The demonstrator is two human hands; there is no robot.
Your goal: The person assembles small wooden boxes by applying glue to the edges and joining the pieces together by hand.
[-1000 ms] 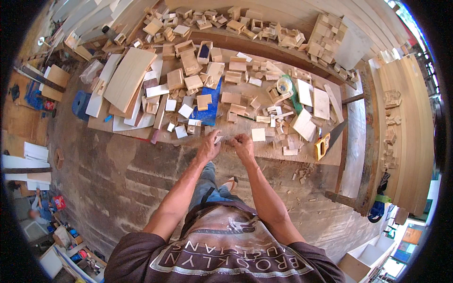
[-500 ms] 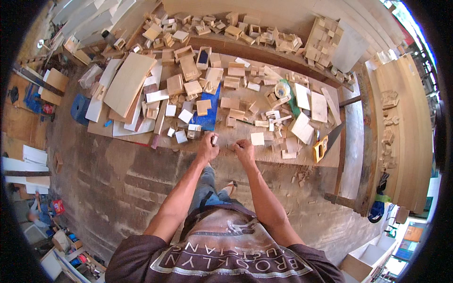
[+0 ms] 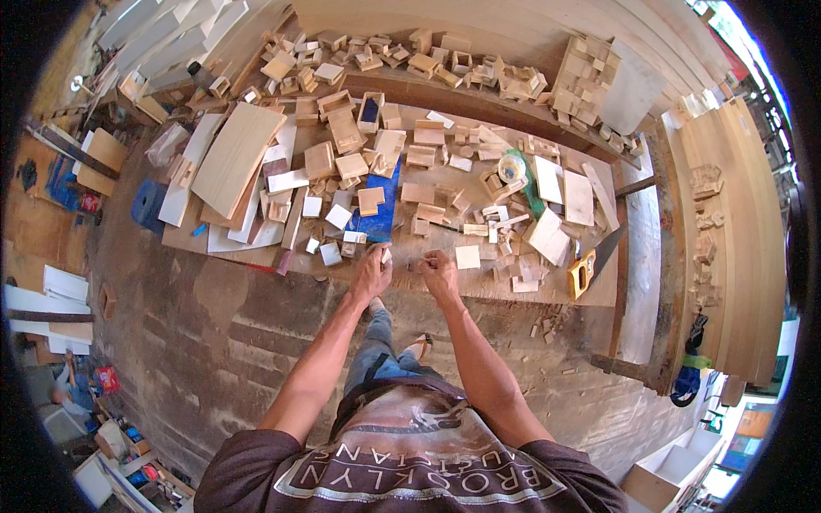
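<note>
My left hand is closed round a small wooden block, whose pale end shows by the thumb at the near edge of the workbench. A short way to its right, my right hand has its fingers pinched together; whatever they hold is too small to name. A square pale wood piece lies just right of that hand. Beyond my left hand is a blue sheet with a small wooden block on it.
Many small wooden boxes and offcuts cover the bench. A yellow-handled saw lies at its right edge, near a tape roll. Large boards are stacked at left. A shelf of wooden pieces runs behind. Another person sits far left.
My left hand has shifted very slightly left and down, still gripping the block. My right hand stays almost in place, its fingers still pinched.
</note>
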